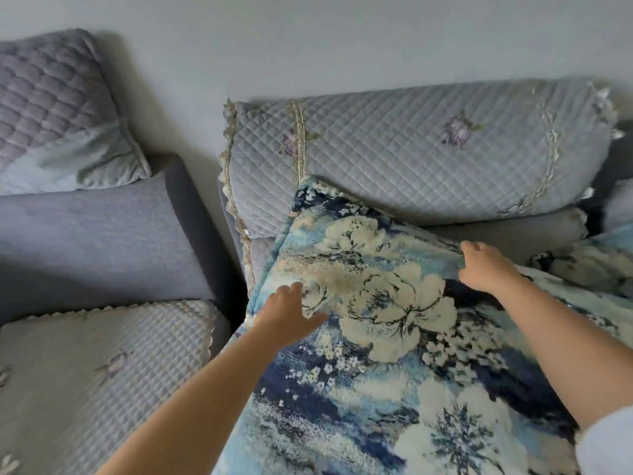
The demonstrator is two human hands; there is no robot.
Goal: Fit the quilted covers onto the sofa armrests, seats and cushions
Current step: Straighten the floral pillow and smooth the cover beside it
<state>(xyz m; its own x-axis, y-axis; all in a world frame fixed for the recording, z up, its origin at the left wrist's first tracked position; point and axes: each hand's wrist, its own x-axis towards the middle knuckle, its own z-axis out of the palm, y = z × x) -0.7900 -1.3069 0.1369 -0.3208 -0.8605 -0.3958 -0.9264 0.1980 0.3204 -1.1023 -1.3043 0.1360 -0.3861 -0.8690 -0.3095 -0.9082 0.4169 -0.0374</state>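
Observation:
A big blue floral cushion (383, 354) leans against the sofa in front of me. My left hand (291, 313) lies on its front face near the left edge, fingers spread and fairly straight. My right hand (486, 269) grips the cushion's upper right edge, fingers curled over it. Behind the cushion, a grey quilted cover (421, 156) with lace trim and purple flowers wraps the sofa's back cushion. Another grey quilted cover (102, 368) with lace trim lies on the seat at lower left.
A grey quilted pillow (58, 111) sits on the bare grey sofa backrest (96, 241) at upper left. A second blue floral cushion (596, 255) shows at the right edge. A pale wall (342, 42) runs behind the sofa.

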